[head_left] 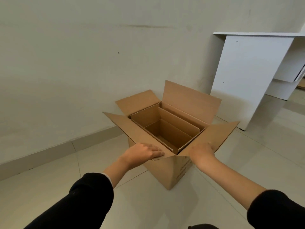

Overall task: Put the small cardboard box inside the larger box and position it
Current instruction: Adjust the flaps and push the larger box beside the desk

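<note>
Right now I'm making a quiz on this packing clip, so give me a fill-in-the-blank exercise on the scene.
1. The small box sits ____ the large box.
2. The left hand rests flat on a ____ of the large box.
3. The small box holds ____.
4. Beyond the right hand, a ____ desk stands by the wall.

Missing words: inside; flap; nothing; white

Bare tiled room (165, 212), white desk (247, 66)

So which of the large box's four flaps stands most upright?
The far-right flap of the large brown cardboard box, nearest the white desk; the other three splay outward.
</note>
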Tool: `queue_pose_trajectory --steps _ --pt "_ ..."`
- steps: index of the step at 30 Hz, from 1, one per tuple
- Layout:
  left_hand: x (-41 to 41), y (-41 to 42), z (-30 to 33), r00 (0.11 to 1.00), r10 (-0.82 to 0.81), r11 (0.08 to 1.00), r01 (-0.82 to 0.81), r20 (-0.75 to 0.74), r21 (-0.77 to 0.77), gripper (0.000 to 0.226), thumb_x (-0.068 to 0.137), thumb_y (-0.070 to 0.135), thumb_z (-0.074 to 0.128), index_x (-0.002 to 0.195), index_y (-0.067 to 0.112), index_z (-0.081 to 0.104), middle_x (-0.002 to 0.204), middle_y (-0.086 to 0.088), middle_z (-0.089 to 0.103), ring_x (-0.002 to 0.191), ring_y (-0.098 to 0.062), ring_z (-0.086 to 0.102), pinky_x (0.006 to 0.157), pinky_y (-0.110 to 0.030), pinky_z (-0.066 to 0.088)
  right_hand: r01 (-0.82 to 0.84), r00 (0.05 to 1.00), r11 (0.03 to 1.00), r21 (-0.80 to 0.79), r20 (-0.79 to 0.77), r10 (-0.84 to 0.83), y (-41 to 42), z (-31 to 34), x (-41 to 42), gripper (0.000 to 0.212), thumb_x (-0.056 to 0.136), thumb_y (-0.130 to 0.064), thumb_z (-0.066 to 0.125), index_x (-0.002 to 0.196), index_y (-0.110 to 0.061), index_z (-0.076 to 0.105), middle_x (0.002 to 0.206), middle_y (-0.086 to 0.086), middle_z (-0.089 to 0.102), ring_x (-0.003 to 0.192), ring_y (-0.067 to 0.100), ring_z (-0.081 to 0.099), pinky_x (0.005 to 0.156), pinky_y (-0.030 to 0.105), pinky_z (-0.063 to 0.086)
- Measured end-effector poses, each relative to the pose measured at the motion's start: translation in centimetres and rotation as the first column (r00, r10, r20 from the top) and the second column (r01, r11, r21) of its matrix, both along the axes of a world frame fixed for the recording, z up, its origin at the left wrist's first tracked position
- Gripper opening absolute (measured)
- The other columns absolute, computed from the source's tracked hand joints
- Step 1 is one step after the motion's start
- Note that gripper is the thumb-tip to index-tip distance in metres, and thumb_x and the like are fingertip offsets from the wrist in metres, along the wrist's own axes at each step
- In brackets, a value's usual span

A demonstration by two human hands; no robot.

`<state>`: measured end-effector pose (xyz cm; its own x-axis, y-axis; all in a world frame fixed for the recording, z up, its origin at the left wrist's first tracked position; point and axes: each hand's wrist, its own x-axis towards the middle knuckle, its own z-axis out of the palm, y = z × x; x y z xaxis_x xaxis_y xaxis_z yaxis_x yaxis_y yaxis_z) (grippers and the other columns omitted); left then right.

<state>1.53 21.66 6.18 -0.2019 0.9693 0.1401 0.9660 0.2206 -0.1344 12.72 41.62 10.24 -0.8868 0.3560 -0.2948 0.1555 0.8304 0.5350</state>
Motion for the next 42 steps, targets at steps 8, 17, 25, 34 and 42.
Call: queue_pose_trajectory --steps 8,17,25,34,42 --pt "-3.8 -0.3 -0.5 0.975 0.212 0.977 -0.212 -0.060 0.004 0.053 0.097 0.009 0.045 0.146 0.028 0.037 0.150 0.002 0.046 0.143 -0.018 0.035 0.122 -0.036 0.012 -0.274 0.918 0.961 -0.024 -0.304 0.254 -0.3 0.9 -0.6 0.011 0.090 -0.014 0.061 0.101 -0.013 0.062 0.089 0.005 0.070 0.087 0.024 0.067 0.113 0.057 0.023" --pt "-0.2 0.1 1.0 0.758 0.268 0.728 -0.564 0.594 0.391 0.067 0.087 -0.005 0.037 0.149 0.018 0.029 0.162 -0.010 0.011 0.151 -0.023 0.005 0.122 -0.039 0.011 -0.551 0.769 0.724 -0.415 -0.589 0.247 7.4 0.9 0.8 0.040 0.081 -0.014 0.072 0.117 -0.025 0.058 0.114 -0.003 0.071 0.102 0.012 0.067 0.115 0.043 0.029" --pt "0.5 9.0 4.8 0.055 0.089 0.202 -0.979 0.994 0.036 0.062 0.093 0.015 0.054 0.145 0.022 0.021 0.142 -0.013 0.047 0.111 -0.033 0.056 0.081 -0.045 0.057 -0.361 0.917 0.802 -0.476 -0.338 0.213 17.6 2.8 -0.3 0.017 0.093 -0.020 0.053 0.097 -0.028 0.068 0.094 -0.005 0.074 0.080 0.012 0.066 0.065 0.028 0.055" --pt "1.0 17.2 6.0 0.098 0.293 0.235 -0.972 0.951 0.028 0.059 0.098 0.003 0.035 0.150 0.022 0.016 0.138 -0.015 0.051 0.112 -0.038 0.058 0.091 -0.053 0.055 -0.401 0.916 0.829 -0.391 -0.192 0.352 23.9 4.7 -3.2 0.011 0.093 -0.015 0.053 0.095 -0.019 0.063 0.092 0.001 0.072 0.080 0.020 0.067 0.069 0.031 0.056" --pt "-3.2 27.1 6.7 0.102 0.373 0.233 -0.972 0.922 0.013 0.061 0.096 0.001 0.034 0.152 0.016 0.013 0.135 -0.023 0.052 0.116 -0.042 0.055 0.095 -0.055 0.051 -0.385 0.921 0.865 -0.322 -0.193 0.338 31.2 4.3 -6.6 0.009 0.090 -0.007 0.054 0.093 -0.015 0.057 0.093 0.006 0.066 0.084 0.023 0.064 0.068 0.031 0.051"
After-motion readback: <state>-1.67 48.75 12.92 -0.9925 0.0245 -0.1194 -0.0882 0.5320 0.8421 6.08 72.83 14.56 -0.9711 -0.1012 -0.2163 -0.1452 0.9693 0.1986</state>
